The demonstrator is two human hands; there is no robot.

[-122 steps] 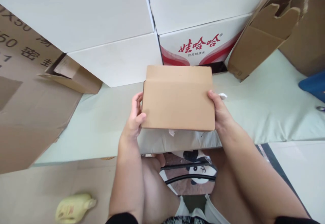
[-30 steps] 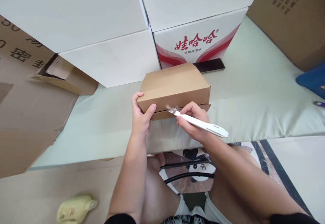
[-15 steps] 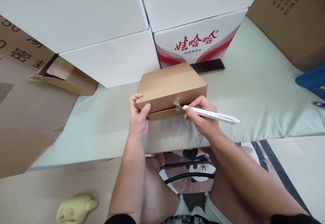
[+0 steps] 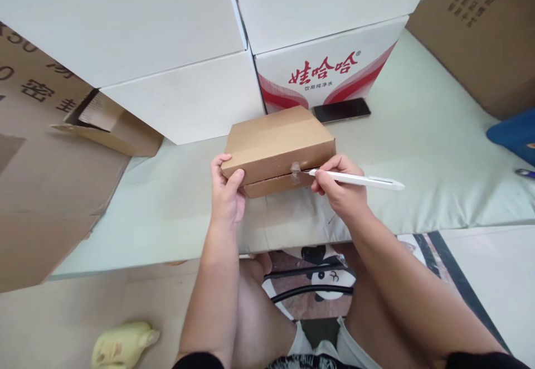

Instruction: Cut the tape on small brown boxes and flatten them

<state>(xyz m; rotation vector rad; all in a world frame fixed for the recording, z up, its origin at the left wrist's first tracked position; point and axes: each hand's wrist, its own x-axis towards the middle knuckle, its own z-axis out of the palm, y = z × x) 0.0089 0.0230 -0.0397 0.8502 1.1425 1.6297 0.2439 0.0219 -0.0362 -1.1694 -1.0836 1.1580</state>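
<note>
A brown cardboard box [image 4: 280, 137] is tilted up off the pale green surface, its front side towards me. My left hand [image 4: 228, 188] grips its left front corner, thumb on the front and fingers at the side. A gap runs along the front flap, with a piece of clear tape [image 4: 295, 169] across it near the middle. My right hand [image 4: 343, 185] pinches a white utility knife [image 4: 363, 180]. The knife's tip is at the gap, just right of the tape; whether the blade touches the cardboard I cannot tell.
White cartons [image 4: 179, 101] stand stacked behind the box, one with red lettering. A black phone [image 4: 341, 110] lies in front of them. An open small carton [image 4: 119, 126] and large brown cartons [image 4: 472, 40] flank the surface. A yellow bottle [image 4: 125, 344] lies on the floor.
My right hand has drawn the knife a little to the right, away from the tape. The box has shifted slightly left, still held in my left hand.
</note>
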